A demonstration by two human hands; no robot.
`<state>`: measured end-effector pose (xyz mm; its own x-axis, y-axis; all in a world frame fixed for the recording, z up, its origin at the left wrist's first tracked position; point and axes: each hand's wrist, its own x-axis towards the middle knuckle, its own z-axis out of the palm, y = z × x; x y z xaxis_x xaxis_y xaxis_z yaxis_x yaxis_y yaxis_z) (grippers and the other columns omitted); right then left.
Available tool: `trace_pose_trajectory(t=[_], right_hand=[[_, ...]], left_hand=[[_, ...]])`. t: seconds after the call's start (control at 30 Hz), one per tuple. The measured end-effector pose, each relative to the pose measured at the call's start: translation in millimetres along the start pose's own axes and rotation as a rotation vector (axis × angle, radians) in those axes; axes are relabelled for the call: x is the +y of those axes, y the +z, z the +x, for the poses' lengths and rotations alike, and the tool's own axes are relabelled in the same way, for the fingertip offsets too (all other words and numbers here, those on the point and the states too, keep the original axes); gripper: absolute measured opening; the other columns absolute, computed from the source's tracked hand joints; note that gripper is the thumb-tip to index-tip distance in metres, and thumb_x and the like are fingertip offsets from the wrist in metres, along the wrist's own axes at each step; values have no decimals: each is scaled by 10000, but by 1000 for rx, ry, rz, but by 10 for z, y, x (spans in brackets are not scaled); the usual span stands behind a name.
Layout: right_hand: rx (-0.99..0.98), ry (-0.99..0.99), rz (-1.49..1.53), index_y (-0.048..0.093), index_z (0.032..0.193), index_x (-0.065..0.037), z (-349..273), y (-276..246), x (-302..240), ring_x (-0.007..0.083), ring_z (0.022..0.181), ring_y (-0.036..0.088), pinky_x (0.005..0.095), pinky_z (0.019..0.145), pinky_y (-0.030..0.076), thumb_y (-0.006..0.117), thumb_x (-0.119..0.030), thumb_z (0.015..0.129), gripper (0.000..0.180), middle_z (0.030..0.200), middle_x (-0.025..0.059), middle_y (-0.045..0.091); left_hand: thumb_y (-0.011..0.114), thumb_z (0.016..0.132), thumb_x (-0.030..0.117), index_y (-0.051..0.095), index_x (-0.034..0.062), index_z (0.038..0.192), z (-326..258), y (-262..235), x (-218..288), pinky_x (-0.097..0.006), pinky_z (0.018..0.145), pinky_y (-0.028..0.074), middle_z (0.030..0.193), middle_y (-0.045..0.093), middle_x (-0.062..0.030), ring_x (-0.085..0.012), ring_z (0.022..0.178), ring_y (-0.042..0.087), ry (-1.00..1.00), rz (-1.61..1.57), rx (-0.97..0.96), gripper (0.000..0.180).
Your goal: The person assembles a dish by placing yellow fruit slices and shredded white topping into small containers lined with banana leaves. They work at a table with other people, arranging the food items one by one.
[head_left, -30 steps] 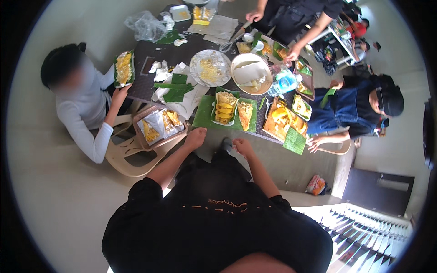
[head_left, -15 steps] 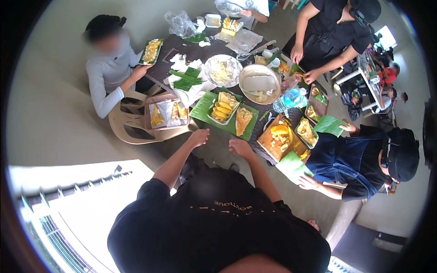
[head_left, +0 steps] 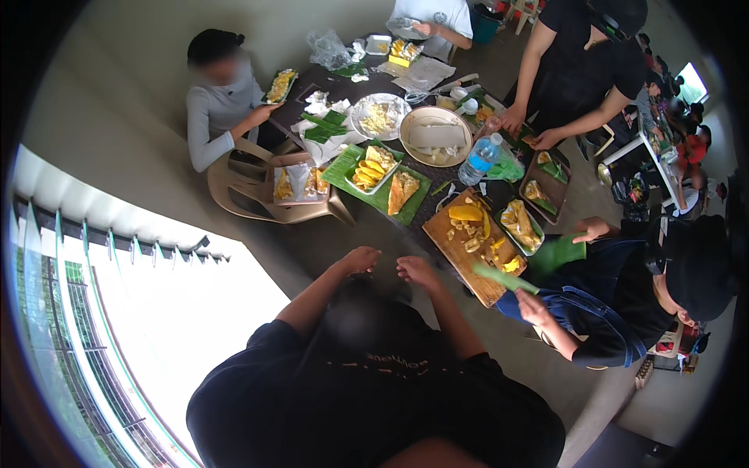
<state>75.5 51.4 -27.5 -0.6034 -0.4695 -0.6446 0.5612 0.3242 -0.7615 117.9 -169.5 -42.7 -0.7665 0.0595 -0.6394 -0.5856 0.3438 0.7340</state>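
Observation:
My left hand (head_left: 363, 260) and my right hand (head_left: 417, 270) hover in front of the table, facing each other with a gap between them. Both have curled fingers, and I see nothing in either one. Beyond them, a banana leaf (head_left: 337, 176) lies on the table edge. On it stand a leaf-lined tray of yellow fruit slices (head_left: 365, 176) and a folded golden wedge (head_left: 402, 192). To the right is a wooden cutting board (head_left: 488, 292) with yellow fruit pieces (head_left: 466, 213) on it.
A beige chair (head_left: 234, 181) at left bears a box of wrapped food (head_left: 292, 187). A round basin (head_left: 435, 160), foil-lined plate (head_left: 358, 117) and water bottle (head_left: 480, 159) stand on the table. At right, a co-worker (head_left: 616, 292) holds green leaf pieces (head_left: 563, 253); other people surround the table.
My hands have come closer together, a little lower in view. The view has shifted. The co-worker at right has moved the leaf pieces, and more of the cutting board shows.

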Motion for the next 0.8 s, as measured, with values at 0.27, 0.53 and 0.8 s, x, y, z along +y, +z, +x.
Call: trace_pose_trajectory(t=[0.27,0.53,0.8], right_hand=[[-19,4,4,619,1109,-71,17,-6,-120,94,784,631,238,649,492,578,-305,908,311,913,7,645],[29,23,-11,642,1065,-53,170,183,-295,99,711,618,245,578,482,591,-301,887,310,853,20,643],[141,-35,-186,616,1106,-10,1135,404,-874,166,782,651,303,666,515,580,-321,901,374,906,70,661]], left_hand=[[480,939,361,638,25,1001,-15,-208,127,-281,610,498,890,640,-60,-135,695,620,47,53,75,376],[538,914,294,658,31,1003,35,-568,-145,-246,561,503,865,675,-56,-119,656,639,83,-279,149,302],[559,908,272,642,14,1016,653,-1759,-56,-240,515,486,838,663,-59,-116,601,620,76,-321,185,292]])
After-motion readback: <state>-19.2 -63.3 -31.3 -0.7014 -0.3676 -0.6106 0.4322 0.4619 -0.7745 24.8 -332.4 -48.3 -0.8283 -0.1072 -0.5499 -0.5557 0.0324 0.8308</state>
